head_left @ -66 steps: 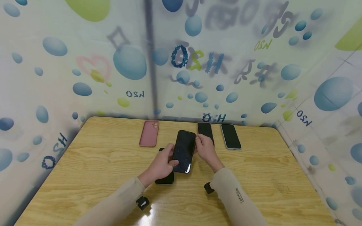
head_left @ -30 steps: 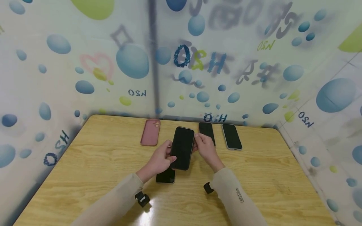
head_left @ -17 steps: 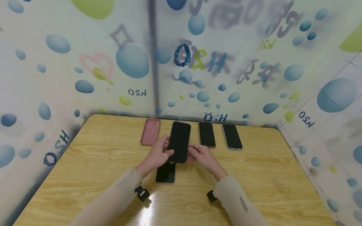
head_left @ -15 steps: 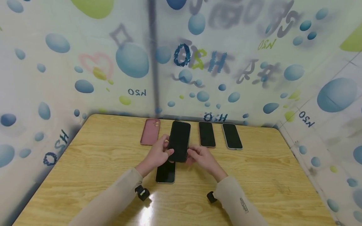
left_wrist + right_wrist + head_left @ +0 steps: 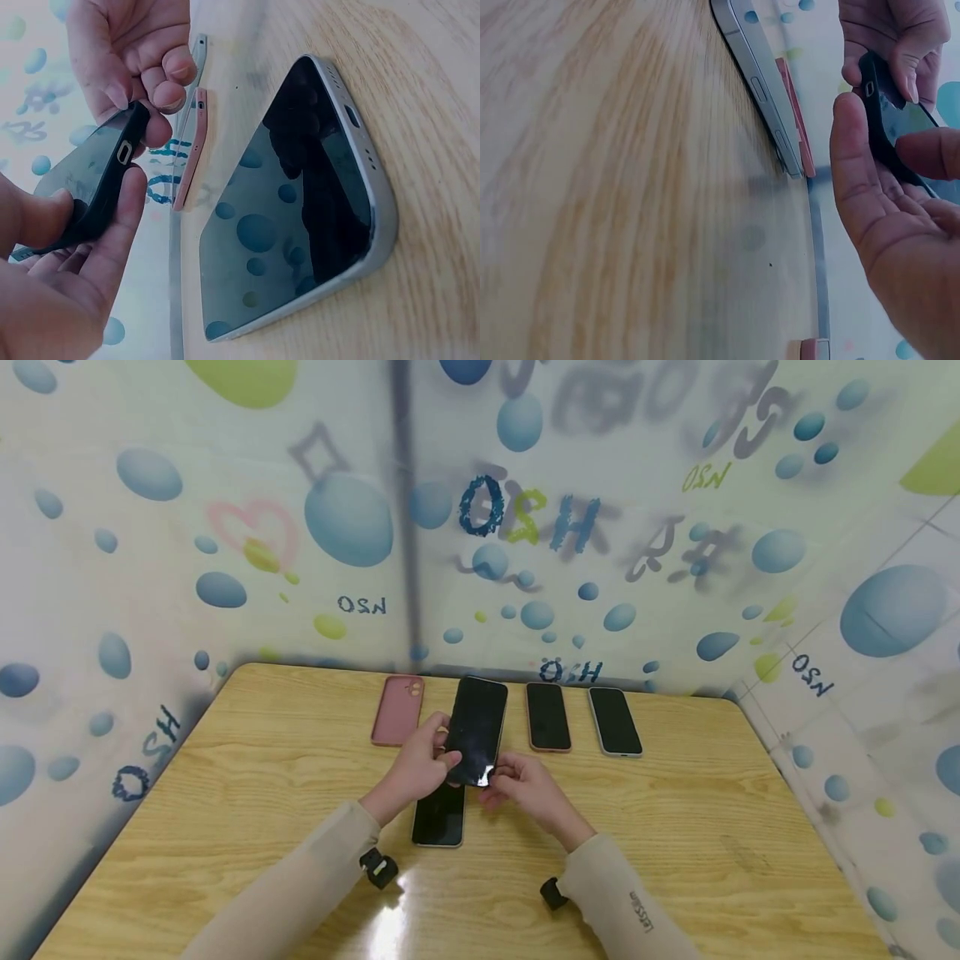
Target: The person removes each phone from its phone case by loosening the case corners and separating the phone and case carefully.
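A dark-screened smartphone in a black case is held up over the middle of the table, screen upward and tilted. My left hand grips its left side, thumb over the screen edge and fingers underneath. At its lower right corner, my right hand pinches the case between thumb and fingers. The left wrist view shows the cased phone's charging-port cutout between both hands. Below it on the table lies a silver-edged smartphone, screen up, its top end hidden behind the held phone and left hand.
A pink phone case lies at the back left of the wooden table. Two more phones lie screen up at the back right: one pink-edged, one white-edged. A patterned wall rises behind the table's far edge.
The held phone has moved back and slightly left with the left hand. My right hand has slid from its upper right side down to the lower right corner, uncovering the pink-edged phone.
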Motion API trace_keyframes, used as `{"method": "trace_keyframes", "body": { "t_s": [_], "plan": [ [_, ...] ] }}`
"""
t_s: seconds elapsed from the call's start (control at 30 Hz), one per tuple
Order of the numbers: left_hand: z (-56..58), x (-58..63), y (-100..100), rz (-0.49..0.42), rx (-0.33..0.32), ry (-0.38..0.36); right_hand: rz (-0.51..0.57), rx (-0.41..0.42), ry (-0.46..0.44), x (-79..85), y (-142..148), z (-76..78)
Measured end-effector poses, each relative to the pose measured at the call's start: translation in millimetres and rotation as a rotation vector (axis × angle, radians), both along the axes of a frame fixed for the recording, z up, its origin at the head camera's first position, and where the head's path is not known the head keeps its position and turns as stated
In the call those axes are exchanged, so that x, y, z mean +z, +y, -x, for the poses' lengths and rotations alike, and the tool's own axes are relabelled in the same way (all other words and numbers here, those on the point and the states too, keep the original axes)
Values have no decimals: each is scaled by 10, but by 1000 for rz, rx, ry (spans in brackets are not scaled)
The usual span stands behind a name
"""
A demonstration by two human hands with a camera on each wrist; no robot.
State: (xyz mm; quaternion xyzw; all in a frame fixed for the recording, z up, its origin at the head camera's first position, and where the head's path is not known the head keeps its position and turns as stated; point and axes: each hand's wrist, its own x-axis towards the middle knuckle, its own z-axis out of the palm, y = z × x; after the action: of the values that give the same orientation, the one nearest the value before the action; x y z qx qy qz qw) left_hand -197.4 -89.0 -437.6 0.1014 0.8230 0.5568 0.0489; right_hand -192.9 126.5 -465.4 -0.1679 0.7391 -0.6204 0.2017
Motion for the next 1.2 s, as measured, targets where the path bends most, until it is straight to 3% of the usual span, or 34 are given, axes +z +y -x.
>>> {"method": "trace_keyframes", "body": {
  "t_s": [0.2, 0.6, 0.97, 1.2],
  "plan": [
    [-6, -13, 18, -42, -20, 17, 4, -64, -27, -15, -56, -10],
    [-24, 34, 48, 60, -43, 94, 68, -149, -118, 12, -104, -30],
    [3, 43, 44, -35, -22, -10, 73, -114, -134, 23, -81, -25],
    [48, 13, 1, -111, -46, -38, 101, -83, -123, 17, -81, -12]
  ]
}}
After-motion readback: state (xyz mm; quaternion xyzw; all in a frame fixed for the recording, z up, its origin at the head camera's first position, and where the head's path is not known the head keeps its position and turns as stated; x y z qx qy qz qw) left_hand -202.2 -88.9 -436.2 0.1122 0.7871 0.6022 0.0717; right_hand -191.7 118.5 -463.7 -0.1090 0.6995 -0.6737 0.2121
